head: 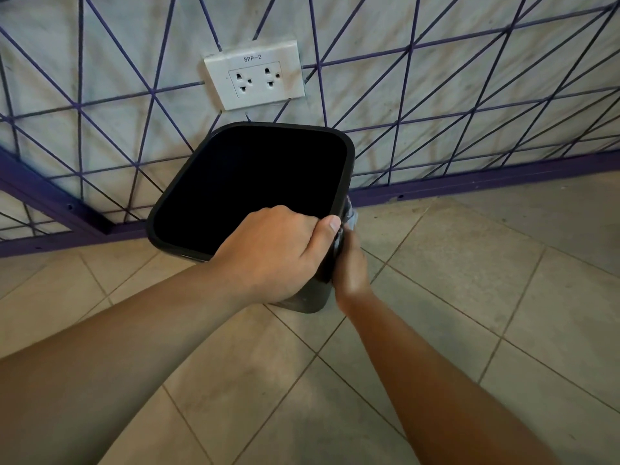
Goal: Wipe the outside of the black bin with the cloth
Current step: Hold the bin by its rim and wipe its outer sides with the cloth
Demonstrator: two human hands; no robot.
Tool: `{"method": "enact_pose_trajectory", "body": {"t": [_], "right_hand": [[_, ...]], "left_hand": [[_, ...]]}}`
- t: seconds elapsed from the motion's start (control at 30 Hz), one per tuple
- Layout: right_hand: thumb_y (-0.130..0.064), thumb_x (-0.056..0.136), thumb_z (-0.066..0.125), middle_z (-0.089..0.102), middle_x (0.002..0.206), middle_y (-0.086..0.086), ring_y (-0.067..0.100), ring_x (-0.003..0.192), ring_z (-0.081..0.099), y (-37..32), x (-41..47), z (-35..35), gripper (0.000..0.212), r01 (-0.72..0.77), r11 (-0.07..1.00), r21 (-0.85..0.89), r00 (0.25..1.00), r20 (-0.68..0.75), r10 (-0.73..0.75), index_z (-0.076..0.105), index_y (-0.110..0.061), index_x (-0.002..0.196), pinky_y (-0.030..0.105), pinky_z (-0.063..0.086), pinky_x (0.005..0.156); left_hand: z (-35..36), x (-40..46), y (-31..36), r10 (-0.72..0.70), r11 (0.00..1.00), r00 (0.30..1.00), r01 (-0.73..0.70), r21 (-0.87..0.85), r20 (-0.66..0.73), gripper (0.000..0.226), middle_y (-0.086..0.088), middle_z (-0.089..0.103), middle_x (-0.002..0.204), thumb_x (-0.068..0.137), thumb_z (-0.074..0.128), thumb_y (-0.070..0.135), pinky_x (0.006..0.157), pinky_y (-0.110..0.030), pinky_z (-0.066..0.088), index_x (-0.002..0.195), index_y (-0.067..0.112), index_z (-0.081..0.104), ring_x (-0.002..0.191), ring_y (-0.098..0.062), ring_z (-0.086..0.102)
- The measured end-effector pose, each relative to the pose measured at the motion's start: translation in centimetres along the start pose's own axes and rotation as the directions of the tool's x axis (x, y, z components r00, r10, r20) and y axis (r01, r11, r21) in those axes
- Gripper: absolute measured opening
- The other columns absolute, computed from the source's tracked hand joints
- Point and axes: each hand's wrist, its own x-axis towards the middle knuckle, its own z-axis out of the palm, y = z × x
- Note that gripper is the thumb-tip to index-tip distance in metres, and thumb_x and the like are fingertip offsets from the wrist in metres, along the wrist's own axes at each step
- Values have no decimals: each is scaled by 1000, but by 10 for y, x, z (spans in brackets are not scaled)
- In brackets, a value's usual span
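Observation:
A black bin with a square rounded rim stands on the tiled floor, tilted toward me, its inside dark. My left hand grips the near rim, thumb along the top edge. Against the bin's right outer side, my right hand presses a grey cloth, which mostly hides behind the hand and the rim. Only a small crumpled part of the cloth shows above my fingers.
Behind the bin is a pale wall with purple crossing lines and a purple baseboard. A white double power socket sits on the wall just above the bin. Beige floor tiles spread to the right and front.

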Motion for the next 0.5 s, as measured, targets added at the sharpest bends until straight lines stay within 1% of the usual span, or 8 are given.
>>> {"method": "enact_pose_trajectory", "body": {"t": [0.07, 0.13, 0.2, 0.23, 0.3, 0.37, 0.43, 0.5], "right_hand": [[-78, 89, 44, 62, 167, 13, 27, 158, 56, 5, -6, 0, 101, 39, 999, -16, 999, 7, -39, 54, -21, 171, 52, 44, 135], [-71, 92, 41, 63, 165, 15, 31, 158, 57, 17, -3, -5, 97, 0, 1000, -6, 1000, -5, 0, 54, -16, 171, 55, 44, 136], [-65, 94, 38, 64, 165, 15, 32, 158, 57, 21, -2, -7, 93, -49, 999, 1, 999, -7, 49, 54, -16, 171, 57, 42, 137], [-67, 94, 38, 62, 167, 14, 31, 159, 55, 21, -7, -5, 93, -41, 999, -7, 999, -1, 41, 53, -18, 172, 58, 41, 138], [-78, 89, 40, 57, 173, 11, 28, 164, 50, 25, -23, 0, 102, 20, 999, -38, 1000, 14, -19, 49, -23, 174, 59, 36, 140], [-82, 85, 40, 49, 178, 11, 27, 169, 43, 27, -32, 4, 109, 54, 997, -51, 997, 50, -51, 42, -25, 178, 60, 32, 142], [-82, 85, 41, 49, 177, 14, 30, 167, 45, 27, -18, 1, 111, 72, 996, -52, 996, 49, -70, 39, -24, 179, 61, 34, 141], [-82, 81, 43, 56, 173, 14, 31, 163, 51, 31, 3, -7, 114, 40, 999, 7, 999, 30, -40, 45, -20, 177, 59, 37, 140]], "left_hand": [[-1, 0, -1, 1, 1000, 1000, -1, -2, 4, 51, 7, 40, 46, 106, 29, 39, 49, -23, 27, 56, 28, 36, 42, -8, 45], [-1, 0, -1, 2, 1000, 1000, -2, -8, 6, 52, 6, 41, 46, 106, 29, 39, 49, -24, 28, 56, 27, 38, 42, -9, 45], [0, 0, -1, -5, 1000, 1000, 5, -9, 10, 53, 4, 42, 46, 106, 28, 39, 49, -25, 29, 57, 26, 39, 42, -10, 46], [0, 1, -1, -6, 1000, 1000, 6, -6, 11, 53, 4, 41, 46, 106, 29, 39, 50, -26, 29, 56, 26, 39, 42, -10, 46], [0, 0, -3, -5, 1000, 1000, 5, 3, 7, 53, 5, 40, 46, 106, 29, 39, 50, -29, 28, 55, 26, 37, 43, -10, 44], [-1, 1, -2, -3, 1000, 1000, 3, 6, 2, 52, 5, 40, 46, 106, 30, 39, 51, -30, 28, 55, 27, 35, 43, -9, 43], [0, 1, -3, 10, 1000, 1000, -10, 4, -4, 52, 6, 40, 47, 106, 30, 38, 51, -29, 28, 56, 27, 36, 43, -9, 44], [1, 1, -2, 7, 1000, 1000, -7, -1, 3, 52, 5, 41, 48, 107, 30, 38, 51, -28, 29, 57, 27, 37, 44, -10, 46]]}}
